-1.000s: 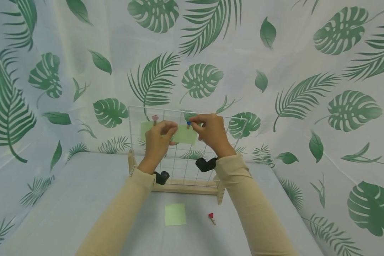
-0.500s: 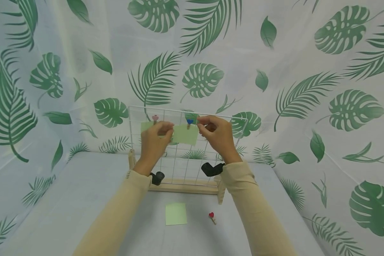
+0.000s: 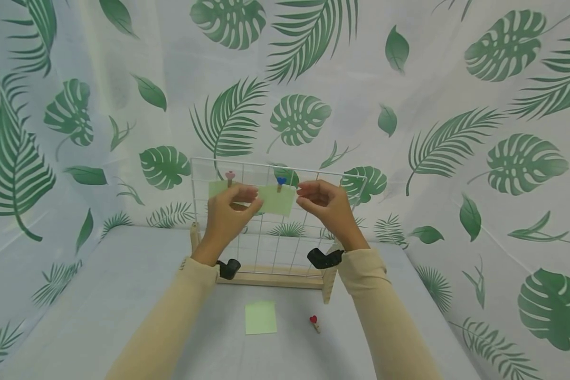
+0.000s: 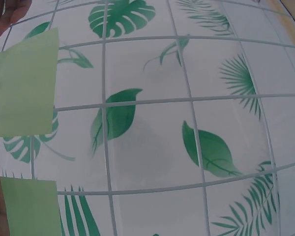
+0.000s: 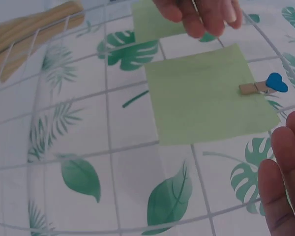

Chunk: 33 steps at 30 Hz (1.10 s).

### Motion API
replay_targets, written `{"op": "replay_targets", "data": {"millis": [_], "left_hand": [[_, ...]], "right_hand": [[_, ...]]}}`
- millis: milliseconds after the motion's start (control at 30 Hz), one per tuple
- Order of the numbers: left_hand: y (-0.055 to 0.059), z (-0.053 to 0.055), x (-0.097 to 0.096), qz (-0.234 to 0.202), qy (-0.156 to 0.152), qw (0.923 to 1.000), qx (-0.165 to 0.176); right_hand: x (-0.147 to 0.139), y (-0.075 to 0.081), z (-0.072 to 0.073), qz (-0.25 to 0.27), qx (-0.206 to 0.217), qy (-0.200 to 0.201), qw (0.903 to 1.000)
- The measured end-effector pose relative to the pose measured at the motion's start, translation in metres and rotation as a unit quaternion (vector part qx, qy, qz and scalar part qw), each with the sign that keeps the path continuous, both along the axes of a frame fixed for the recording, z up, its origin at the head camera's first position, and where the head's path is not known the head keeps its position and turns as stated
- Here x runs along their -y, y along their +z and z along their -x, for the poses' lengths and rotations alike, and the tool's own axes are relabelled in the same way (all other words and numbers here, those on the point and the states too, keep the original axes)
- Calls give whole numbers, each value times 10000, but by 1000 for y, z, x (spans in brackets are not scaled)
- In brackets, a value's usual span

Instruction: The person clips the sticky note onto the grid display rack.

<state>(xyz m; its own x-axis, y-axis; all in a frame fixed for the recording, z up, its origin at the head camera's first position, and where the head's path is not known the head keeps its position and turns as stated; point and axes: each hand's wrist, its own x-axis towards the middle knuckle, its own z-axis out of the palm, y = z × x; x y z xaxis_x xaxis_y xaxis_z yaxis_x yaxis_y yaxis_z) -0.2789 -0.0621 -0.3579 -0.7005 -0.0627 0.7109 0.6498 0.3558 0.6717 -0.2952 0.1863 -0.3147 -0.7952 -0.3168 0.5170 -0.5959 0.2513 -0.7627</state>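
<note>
A green paper note hangs on a white wire grid, with a small wooden clothespin topped by a blue heart at its upper edge. My left hand is at the note's left side, thumb and fingers apart. In the right wrist view, its fingertips show a gap from the paper. To the right of the note is my right hand, fingers loosely bent around nothing. Partly hidden behind my left hand, another green note hangs under a pink-topped clothespin.
The grid stands in a wooden base on a pale tabletop. In front lie a loose green note and a red-heart clothespin. Black devices sit at both wrists. A leaf-patterned curtain surrounds the table.
My right hand has let go of the blue-heart clothespin and moved right and slightly down. My left hand has drifted a little left, its thumb and fingers spreading. The clipped note stays hanging.
</note>
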Motion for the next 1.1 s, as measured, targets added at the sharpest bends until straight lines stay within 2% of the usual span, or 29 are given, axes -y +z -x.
{"op": "replay_targets", "data": {"millis": [267,400,533,833,1100], "left_hand": [[2,-7,6,-52,-844,9951,521],[-1,-9,7,-66,-1081,9914,740],[-3,-11,8,-57,-1185,9887,912],[-9,-12,9,-60,-1375,9876,751],[-11,-16,10,-51,-1403,9868,803]], "right_hand": [[-9,-8,-5,-41,106,259,9996],[-11,-12,-7,11,157,330,9993],[-11,-14,-9,76,199,401,9990],[-16,-21,-13,52,216,513,9984],[-17,-24,-17,33,268,605,9978]]}}
